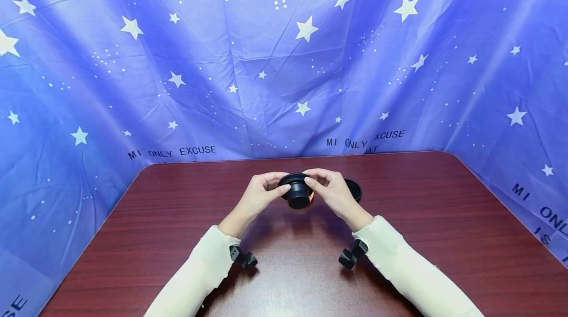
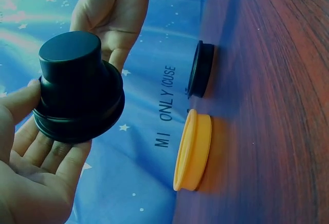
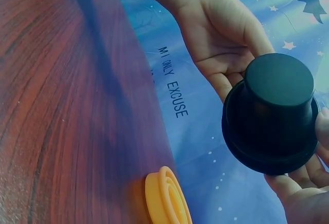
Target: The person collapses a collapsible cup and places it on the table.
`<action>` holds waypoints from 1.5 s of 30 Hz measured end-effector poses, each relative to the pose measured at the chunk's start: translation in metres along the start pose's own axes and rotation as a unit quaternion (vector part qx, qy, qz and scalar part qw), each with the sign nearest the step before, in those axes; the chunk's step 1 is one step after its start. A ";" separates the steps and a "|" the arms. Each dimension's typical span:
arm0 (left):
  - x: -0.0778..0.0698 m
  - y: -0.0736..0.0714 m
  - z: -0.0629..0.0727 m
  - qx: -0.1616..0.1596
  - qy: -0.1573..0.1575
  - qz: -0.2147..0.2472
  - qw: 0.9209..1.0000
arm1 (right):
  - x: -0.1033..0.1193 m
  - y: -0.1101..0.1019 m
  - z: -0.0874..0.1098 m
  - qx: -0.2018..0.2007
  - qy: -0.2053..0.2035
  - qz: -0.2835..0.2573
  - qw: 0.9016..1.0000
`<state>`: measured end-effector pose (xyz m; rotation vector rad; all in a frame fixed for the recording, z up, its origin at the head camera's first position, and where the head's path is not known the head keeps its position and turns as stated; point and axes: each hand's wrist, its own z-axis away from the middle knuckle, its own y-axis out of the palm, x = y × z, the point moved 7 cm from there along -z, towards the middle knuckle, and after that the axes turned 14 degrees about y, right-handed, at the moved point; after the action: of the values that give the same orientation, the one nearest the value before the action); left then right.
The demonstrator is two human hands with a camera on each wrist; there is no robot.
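Observation:
Both hands hold a black collapsible cup (image 1: 298, 194) above the table, its narrow flat end facing me and its wide rim away. My left hand (image 1: 261, 192) grips the left side of the rim, with the thumb against the stepped wall and the fingers behind the rim, as the left wrist view shows. On the opposite side my right hand (image 1: 330, 192) pinches the rim in the same way. The inside of the cup is hidden. Beyond it on the table lies a flat orange ringed piece (image 2: 197, 152), mostly covered by the cup in the head view.
A flat black ringed piece (image 1: 355, 190) lies behind the right hand, near the orange one. The dark red wooden table (image 1: 177, 208) ends at a purple star-printed curtain (image 1: 266, 60). Both wrists carry small black camera mounts (image 1: 244, 257).

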<state>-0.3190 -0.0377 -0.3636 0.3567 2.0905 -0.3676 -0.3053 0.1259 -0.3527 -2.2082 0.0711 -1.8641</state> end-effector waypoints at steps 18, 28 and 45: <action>-0.016 0.004 0.001 0.011 0.004 -0.003 1.000 | -0.009 0.001 -0.001 0.038 0.039 -0.032 0.998; -0.003 0.001 0.001 -0.001 0.019 -0.004 1.000 | -0.007 0.008 0.001 0.074 0.030 0.010 0.997; -0.035 0.007 0.004 0.006 0.038 -0.122 0.992 | -0.003 0.009 0.002 0.003 -0.011 0.117 0.993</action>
<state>-0.2954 -0.0370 -0.3360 0.1230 2.2141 -0.5167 -0.3026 0.1177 -0.3575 -2.1125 0.3067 -1.7107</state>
